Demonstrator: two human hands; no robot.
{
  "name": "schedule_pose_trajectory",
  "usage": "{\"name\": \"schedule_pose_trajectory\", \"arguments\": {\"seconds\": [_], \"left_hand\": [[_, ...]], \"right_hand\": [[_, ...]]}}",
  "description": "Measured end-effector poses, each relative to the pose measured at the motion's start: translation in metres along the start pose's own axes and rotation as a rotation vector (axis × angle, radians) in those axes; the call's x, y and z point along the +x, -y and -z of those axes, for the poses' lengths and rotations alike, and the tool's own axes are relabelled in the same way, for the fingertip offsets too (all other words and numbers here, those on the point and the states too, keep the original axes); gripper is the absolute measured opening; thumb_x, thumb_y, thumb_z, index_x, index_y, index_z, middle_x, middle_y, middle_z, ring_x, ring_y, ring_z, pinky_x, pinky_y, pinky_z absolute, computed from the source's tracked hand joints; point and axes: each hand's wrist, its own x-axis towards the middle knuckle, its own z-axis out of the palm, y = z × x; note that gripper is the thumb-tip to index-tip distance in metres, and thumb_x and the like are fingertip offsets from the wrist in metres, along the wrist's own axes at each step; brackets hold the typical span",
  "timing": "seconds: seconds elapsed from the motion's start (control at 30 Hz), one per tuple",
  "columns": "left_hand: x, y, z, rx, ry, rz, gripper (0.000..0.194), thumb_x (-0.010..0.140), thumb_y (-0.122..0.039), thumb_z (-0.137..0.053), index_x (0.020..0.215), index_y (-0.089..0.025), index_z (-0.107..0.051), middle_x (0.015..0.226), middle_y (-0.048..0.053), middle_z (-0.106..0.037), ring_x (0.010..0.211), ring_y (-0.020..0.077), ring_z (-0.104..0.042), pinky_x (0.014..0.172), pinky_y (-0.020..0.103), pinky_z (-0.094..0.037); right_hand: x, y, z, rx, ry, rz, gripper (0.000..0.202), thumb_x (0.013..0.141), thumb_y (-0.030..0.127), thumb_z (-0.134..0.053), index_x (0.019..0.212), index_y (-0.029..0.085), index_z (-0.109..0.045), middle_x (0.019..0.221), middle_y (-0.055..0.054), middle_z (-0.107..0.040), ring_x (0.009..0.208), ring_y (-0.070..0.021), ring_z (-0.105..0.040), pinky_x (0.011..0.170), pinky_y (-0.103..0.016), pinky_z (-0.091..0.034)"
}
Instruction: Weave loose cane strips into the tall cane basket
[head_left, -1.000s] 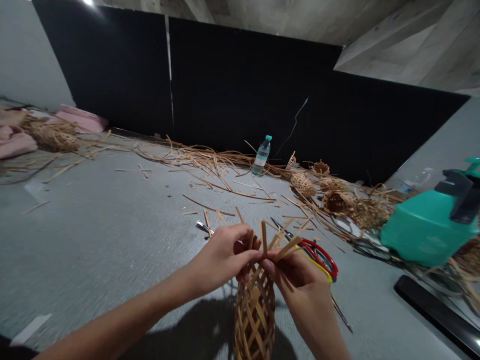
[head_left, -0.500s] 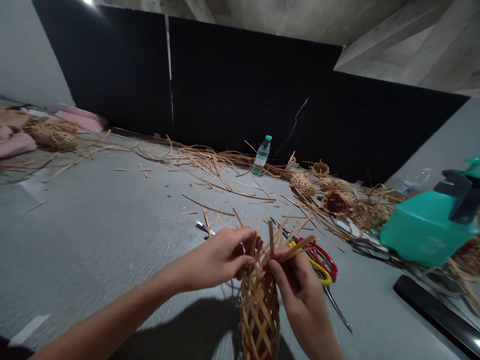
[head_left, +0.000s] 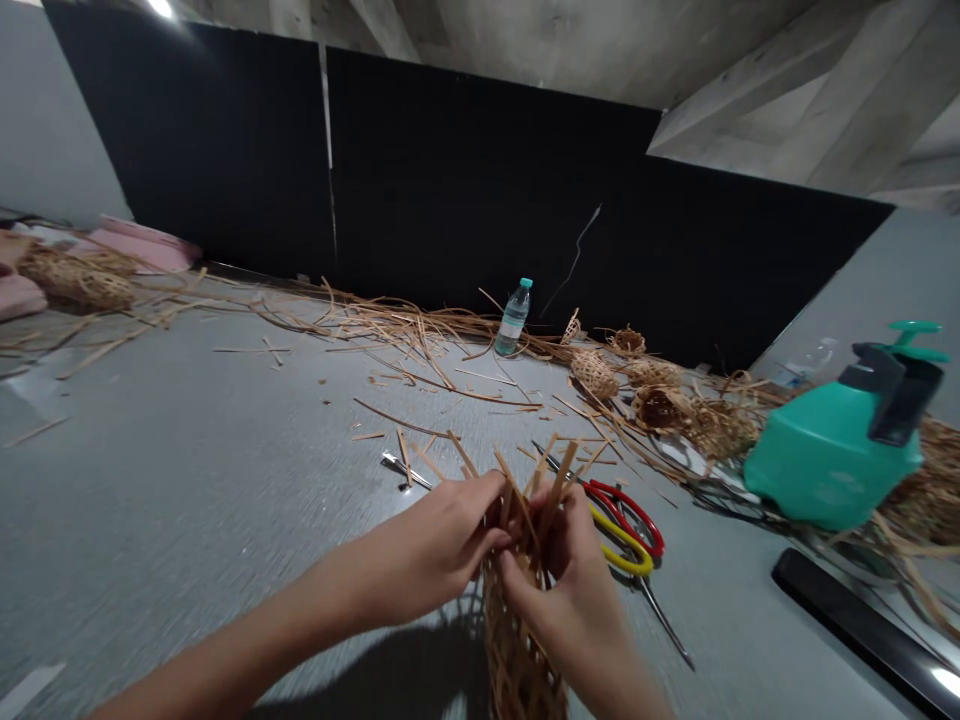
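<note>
A narrow, open-weave bamboo basket (head_left: 517, 650) stands upright in front of me, loose strip ends fanning out at its top. My left hand (head_left: 442, 540) pinches the left side of its rim, thumb and fingers closed. On the right side, my right hand (head_left: 581, 590) is closed round bamboo strips (head_left: 562, 475) that stick up from the rim; its fingertips are partly hidden behind them. Just right of that hand lie scissors with red handles (head_left: 645, 525) and a tool with yellow handles (head_left: 626, 555). A thin metal tool (head_left: 409, 470) lies beyond my left hand.
Loose bamboo strips (head_left: 420, 330) litter the floor along the black wall. A water bottle (head_left: 513, 320) stands among them. Woven baskets (head_left: 664, 405) lie at the right, near a green spray bottle (head_left: 832, 460) and a black bar (head_left: 855, 630). A person's hand (head_left: 13, 250) shows far left.
My right hand has moved left and inward over the rim, closer to my left hand, drawing strips across. The view has shifted slightly to the right.
</note>
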Motion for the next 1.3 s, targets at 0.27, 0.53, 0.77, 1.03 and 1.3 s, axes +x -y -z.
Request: {"name": "schedule_pose_trajectory", "arguments": {"seconds": [0.27, 0.53, 0.77, 1.03, 1.3], "left_hand": [[0.002, 0.002, 0.003, -0.024, -0.005, -0.008, 0.009, 0.081, -0.012, -0.043, 0.074, -0.017, -0.043, 0.075, -0.001, -0.05, 0.067, 0.0126, -0.044, 0.059, 0.024, -0.034], [0.003, -0.002, 0.006, -0.056, 0.036, -0.027, 0.017, 0.08, -0.007, -0.036, 0.07, -0.017, -0.044, 0.066, -0.002, -0.051, 0.06, 0.0112, -0.046, 0.056, 0.024, -0.034], [0.003, -0.005, 0.003, -0.094, 0.001, -0.031, 0.018, 0.08, -0.006, -0.037, 0.067, -0.017, -0.041, 0.061, -0.003, -0.049, 0.056, 0.01, -0.045, 0.056, 0.023, -0.034], [0.003, -0.005, 0.003, -0.132, -0.015, -0.061, 0.017, 0.08, -0.005, -0.038, 0.07, -0.018, -0.043, 0.062, -0.004, -0.048, 0.058, 0.0099, -0.046, 0.059, 0.022, -0.036], [0.002, -0.003, -0.005, 0.012, -0.109, -0.088, 0.018, 0.081, -0.003, -0.037, 0.077, -0.017, -0.047, 0.073, -0.001, -0.054, 0.062, 0.0108, -0.046, 0.058, 0.022, -0.037]], "right_hand": [[0.003, -0.008, 0.01, 0.192, 0.113, 0.009, 0.028, 0.07, 0.013, -0.059, 0.086, 0.025, -0.039, 0.077, 0.003, -0.057, 0.073, -0.0133, -0.06, 0.066, -0.026, -0.05], [0.001, -0.003, -0.004, 0.199, -0.088, 0.026, 0.031, 0.064, 0.013, -0.063, 0.08, 0.024, -0.039, 0.067, 0.006, -0.055, 0.061, -0.0126, -0.059, 0.057, -0.024, -0.052], [0.001, -0.005, -0.006, 0.228, -0.108, 0.075, 0.034, 0.063, 0.006, -0.058, 0.082, 0.025, -0.038, 0.069, 0.006, -0.053, 0.06, -0.0117, -0.059, 0.053, -0.021, -0.051], [0.0, -0.012, -0.002, 0.232, -0.078, 0.146, 0.035, 0.063, 0.003, -0.056, 0.082, 0.025, -0.037, 0.072, 0.005, -0.055, 0.063, -0.0116, -0.061, 0.058, -0.022, -0.052], [0.004, -0.008, -0.002, 0.059, -0.079, 0.029, 0.038, 0.064, 0.01, -0.06, 0.09, 0.024, -0.036, 0.072, 0.003, -0.059, 0.065, -0.0153, -0.063, 0.056, -0.025, -0.052]]}}
